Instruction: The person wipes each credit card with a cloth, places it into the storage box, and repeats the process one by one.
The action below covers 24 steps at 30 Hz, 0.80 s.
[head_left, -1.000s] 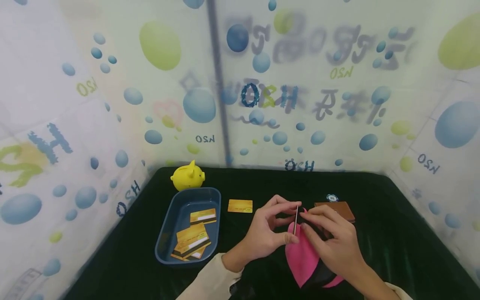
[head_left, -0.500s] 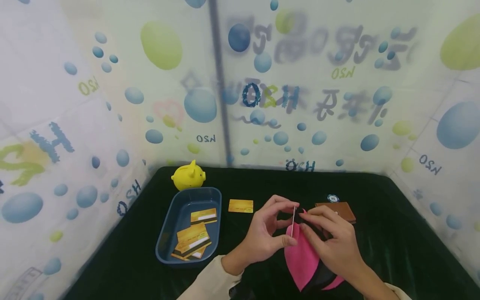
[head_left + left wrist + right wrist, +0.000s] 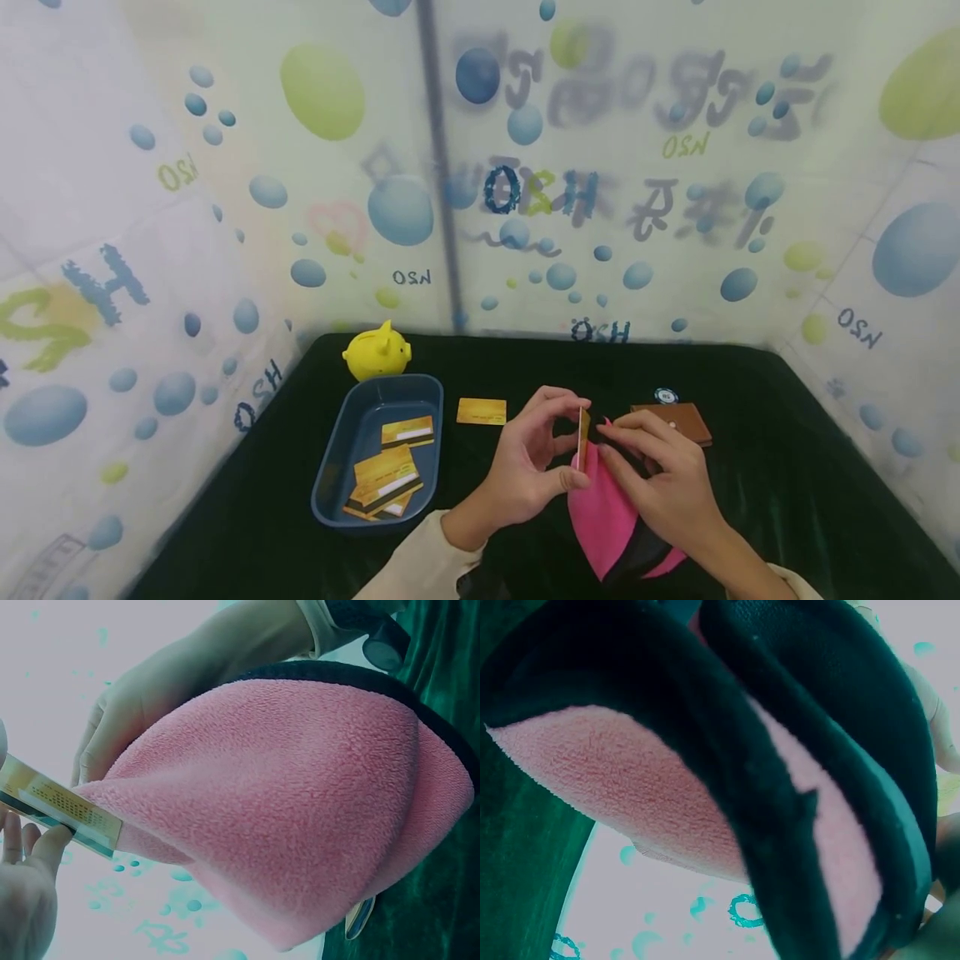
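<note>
In the head view, my left hand point(image 3: 525, 462) pinches a gold bank card point(image 3: 582, 437) by its long ends, between thumb and fingers. The card stands nearly edge-on, with part of its gold face showing. My right hand point(image 3: 671, 471) grips the gathered top of a pink and black cloth point(image 3: 602, 521), which hangs down in folds. The left wrist view has the card point(image 3: 64, 810) beside the gathered corner of the fuzzy pink cloth point(image 3: 262, 787); whether they touch I cannot tell. Black edging and black underside of the cloth point(image 3: 630, 780) fill the right wrist view.
A blue tray point(image 3: 324, 492) with several gold cards point(image 3: 386, 475) stands left, a yellow piggy bank point(image 3: 375, 352) behind it. Another gold card point(image 3: 482, 412) lies mid-table. Behind my right hand are a brown wallet point(image 3: 688, 421) and a poker chip point(image 3: 665, 396).
My left hand has shifted slightly left with the card, and the card has turned so that its gold face shows. The right hand keeps its grip on the cloth.
</note>
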Available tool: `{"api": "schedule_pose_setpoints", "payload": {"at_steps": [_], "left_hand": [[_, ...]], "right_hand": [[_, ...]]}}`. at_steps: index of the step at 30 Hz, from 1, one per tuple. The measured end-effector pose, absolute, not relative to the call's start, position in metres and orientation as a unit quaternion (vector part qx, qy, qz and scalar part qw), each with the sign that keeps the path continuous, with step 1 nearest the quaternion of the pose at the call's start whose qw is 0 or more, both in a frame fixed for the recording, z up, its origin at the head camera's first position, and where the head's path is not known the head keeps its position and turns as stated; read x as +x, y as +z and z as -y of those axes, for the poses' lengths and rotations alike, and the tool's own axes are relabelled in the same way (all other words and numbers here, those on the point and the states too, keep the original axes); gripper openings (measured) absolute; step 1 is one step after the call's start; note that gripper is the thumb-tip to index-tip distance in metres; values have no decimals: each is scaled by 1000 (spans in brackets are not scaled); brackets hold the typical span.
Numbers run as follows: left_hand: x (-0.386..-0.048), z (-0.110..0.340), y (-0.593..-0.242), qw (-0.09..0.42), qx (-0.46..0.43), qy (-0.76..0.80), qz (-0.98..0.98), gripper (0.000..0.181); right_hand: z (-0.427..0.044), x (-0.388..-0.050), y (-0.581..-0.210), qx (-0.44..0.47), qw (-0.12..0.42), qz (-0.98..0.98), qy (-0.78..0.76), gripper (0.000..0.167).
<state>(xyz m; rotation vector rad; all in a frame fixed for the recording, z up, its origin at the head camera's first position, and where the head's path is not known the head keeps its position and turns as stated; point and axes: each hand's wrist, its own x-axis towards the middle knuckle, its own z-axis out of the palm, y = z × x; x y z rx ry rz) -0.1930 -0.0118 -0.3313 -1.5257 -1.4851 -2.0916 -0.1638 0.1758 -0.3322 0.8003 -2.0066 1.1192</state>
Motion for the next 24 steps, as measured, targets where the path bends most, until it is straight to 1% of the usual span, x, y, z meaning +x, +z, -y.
{"api": "schedule_pose_setpoints", "payload": {"at_steps": [7, 13, 24], "left_hand": [[-193, 15, -332, 82, -512, -710, 476, 65], [-195, 16, -333, 82, -521, -712, 464, 65], [-199, 20, -333, 75, -515, -715, 467, 64]], "right_hand": [[-173, -163, -334, 320, 332, 770, 441, 37], [-172, -162, -335, 324, 335, 769, 437, 37], [-172, -158, -338, 344, 318, 766, 440, 38]]}}
